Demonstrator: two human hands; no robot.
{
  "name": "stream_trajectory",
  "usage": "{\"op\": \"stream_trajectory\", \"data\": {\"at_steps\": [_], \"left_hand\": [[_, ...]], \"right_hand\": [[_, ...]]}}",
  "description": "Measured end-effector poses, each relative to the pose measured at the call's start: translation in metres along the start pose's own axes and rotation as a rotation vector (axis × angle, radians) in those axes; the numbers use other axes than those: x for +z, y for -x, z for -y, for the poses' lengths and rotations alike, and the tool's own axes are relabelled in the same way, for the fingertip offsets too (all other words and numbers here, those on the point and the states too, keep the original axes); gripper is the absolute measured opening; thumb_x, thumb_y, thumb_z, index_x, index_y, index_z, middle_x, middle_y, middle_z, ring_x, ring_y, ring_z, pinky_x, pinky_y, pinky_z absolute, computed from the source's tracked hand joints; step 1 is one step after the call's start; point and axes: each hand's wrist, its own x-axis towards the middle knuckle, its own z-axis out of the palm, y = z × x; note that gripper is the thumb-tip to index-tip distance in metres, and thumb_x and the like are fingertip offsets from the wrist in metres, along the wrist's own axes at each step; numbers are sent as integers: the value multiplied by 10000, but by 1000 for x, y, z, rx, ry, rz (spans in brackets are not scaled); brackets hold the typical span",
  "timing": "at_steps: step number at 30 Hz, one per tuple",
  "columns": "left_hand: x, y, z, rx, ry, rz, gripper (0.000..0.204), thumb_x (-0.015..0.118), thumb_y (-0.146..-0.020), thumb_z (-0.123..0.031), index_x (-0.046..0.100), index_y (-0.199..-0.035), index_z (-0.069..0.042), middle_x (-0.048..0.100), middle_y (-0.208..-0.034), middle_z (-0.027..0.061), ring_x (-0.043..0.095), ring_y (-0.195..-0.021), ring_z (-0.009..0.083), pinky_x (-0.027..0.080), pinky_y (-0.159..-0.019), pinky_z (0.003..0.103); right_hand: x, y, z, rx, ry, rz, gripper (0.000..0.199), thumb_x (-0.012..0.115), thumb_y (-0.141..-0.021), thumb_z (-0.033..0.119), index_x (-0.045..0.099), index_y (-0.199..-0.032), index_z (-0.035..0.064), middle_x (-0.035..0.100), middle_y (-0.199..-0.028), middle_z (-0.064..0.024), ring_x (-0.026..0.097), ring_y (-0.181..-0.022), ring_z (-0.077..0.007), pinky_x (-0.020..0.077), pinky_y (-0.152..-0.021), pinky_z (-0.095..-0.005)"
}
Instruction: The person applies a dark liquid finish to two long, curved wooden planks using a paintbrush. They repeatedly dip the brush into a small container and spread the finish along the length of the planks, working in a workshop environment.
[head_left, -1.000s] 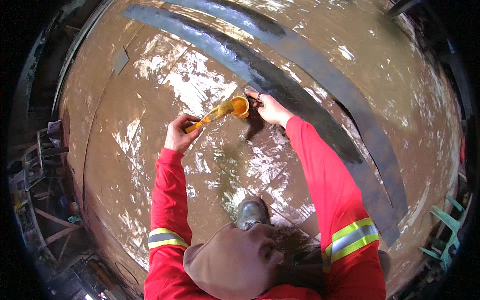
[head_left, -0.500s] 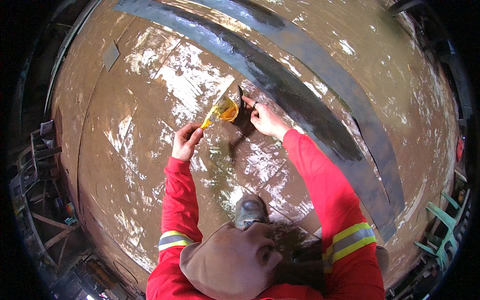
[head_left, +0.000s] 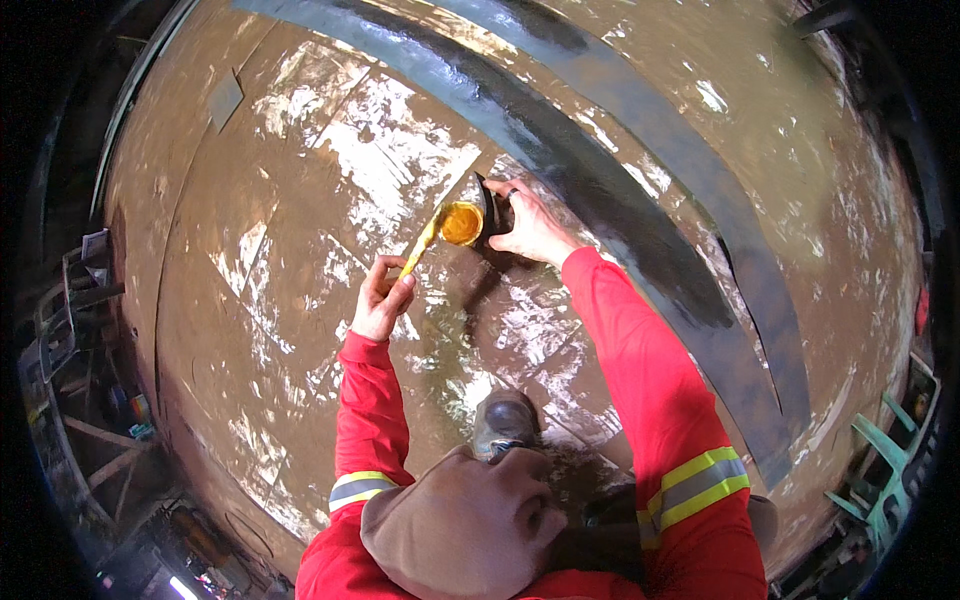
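Note:
My left hand [head_left: 382,298] grips the lower end of the narrow handle of a yellow ladle-like tool [head_left: 422,248]. Its round bowl [head_left: 461,223], orange-yellow inside, faces up at the handle's far end. Right beside the bowl, my right hand [head_left: 530,225] has its thumb and fingers curled around a thin black piece with a straight edge [head_left: 487,200], possibly a scraper. The fingers hide part of this piece, so its full shape does not show. Beyond my right hand, long curved grey strips [head_left: 590,170] with wet-looking black patches lie across the brown surface.
White smears mark the brown surface [head_left: 230,330] around me. A small grey plate [head_left: 226,100] lies at the far left. My boot [head_left: 506,418] stands on the surface below my hands. Metal frames [head_left: 75,340] stand at the left rim, a green chair-like thing [head_left: 885,460] at the right.
The bowl has turned so its round opening faces up more. My left hand has moved slightly down and right. My right thumb and fingers have spread around the black piece.

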Motion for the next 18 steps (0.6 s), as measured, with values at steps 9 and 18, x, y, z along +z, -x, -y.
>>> {"op": "stream_trajectory", "data": {"at_steps": [9,18], "left_hand": [[-1,4,3,-54,-140,-36,211,541,-937,-207,521,-1063,-39,506,-727,-28,385,-605,32,301,-528,194],[9,13,-1,22,-140,-125,234,543,-936,-174,525,-1121,-31,514,-727,-24,396,-602,38,311,-524,203]], "right_hand": [[24,8,3,-8,45,-77,752,796,-605,230,476,-1271,87,486,-1195,-100,519,-1104,-299,430,-942,-378],[34,21,13,49,41,-157,760,788,-626,234,444,-1281,59,476,-1185,-131,506,-1112,-314,425,-947,-391]]}}
